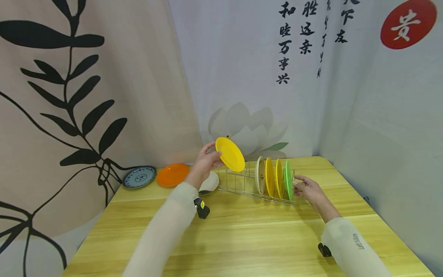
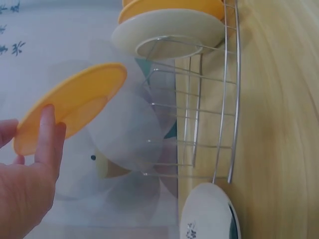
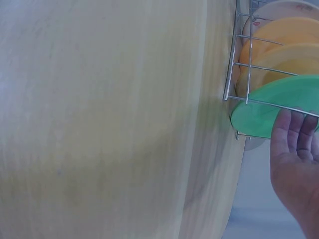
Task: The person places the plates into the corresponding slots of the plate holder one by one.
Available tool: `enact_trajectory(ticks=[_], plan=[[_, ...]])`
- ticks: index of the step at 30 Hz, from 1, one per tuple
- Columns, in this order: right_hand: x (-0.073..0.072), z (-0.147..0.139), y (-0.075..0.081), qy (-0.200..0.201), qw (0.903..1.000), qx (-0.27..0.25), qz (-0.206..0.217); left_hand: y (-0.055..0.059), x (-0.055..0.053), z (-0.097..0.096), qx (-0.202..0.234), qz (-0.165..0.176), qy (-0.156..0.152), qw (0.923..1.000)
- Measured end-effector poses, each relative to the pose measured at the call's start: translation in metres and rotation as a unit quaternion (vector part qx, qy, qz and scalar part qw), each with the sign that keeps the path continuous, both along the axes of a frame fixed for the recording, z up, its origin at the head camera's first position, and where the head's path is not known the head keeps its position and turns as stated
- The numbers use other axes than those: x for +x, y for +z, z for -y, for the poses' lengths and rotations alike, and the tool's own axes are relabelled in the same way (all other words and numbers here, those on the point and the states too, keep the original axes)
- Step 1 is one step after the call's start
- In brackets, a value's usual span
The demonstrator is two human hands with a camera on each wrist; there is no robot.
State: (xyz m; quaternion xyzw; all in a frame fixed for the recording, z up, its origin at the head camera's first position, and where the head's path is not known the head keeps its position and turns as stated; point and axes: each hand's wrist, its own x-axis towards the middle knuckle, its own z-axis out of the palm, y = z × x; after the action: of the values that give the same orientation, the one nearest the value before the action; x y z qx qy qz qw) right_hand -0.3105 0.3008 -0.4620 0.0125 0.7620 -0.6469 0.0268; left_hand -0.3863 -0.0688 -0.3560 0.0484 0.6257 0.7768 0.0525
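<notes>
My left hand (image 1: 204, 163) pinches a yellow plate (image 1: 231, 154) by its edge, holding it tilted in the air above the left part of a wire dish rack (image 2: 238, 99). Thumb and fingers lie on opposite faces of the plate. Standing on edge toward the rack's right end are a cream plate (image 1: 258, 177), two yellow-orange plates (image 1: 269, 182) and a green plate (image 1: 288, 181). At that end, my right hand (image 1: 309, 190) grips the end wire of the rack, fingertips close beside the green plate. The rack's left slots hold no plate.
Left of the rack lie a white plate with a dark patch (image 1: 210, 182), an orange plate (image 1: 173, 175) and a blue patterned plate (image 1: 139, 177). They lie along the back of the wooden table (image 1: 242, 238). A printed curtain (image 1: 138, 77) hangs behind it.
</notes>
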Motion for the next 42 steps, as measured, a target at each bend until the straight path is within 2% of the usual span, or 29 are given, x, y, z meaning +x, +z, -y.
enact_trajectory(ticks=[6, 13, 20, 28, 36, 42], plan=[[-0.001, -0.001, -0.002, -0.004, 1.0000, -0.005, 0.002, 0.000, -0.004, -0.016, -0.008, -0.010, -0.016, 0.9998], [-0.002, -0.001, -0.002, -0.006, 1.0000, -0.003, 0.002, -0.007, -0.008, -0.029, -0.034, -0.020, -0.027, 0.9989], [0.000, -0.001, 0.000, -0.007, 1.0000, -0.001, -0.001, -0.013, -0.012, -0.040, -0.037, -0.018, -0.037, 0.9985], [-0.002, -0.002, -0.002, -0.009, 0.9999, -0.014, 0.000, -0.025, -0.011, -0.053, -0.064, -0.016, -0.038, 0.9971], [-0.002, -0.001, -0.002, -0.011, 0.9998, -0.014, -0.001, -0.038, -0.011, -0.065, -0.080, -0.015, -0.047, 0.9956], [-0.001, -0.001, -0.002, -0.015, 0.9998, -0.011, 0.001, -0.045, -0.009, -0.071, -0.086, -0.007, -0.042, 0.9954]])
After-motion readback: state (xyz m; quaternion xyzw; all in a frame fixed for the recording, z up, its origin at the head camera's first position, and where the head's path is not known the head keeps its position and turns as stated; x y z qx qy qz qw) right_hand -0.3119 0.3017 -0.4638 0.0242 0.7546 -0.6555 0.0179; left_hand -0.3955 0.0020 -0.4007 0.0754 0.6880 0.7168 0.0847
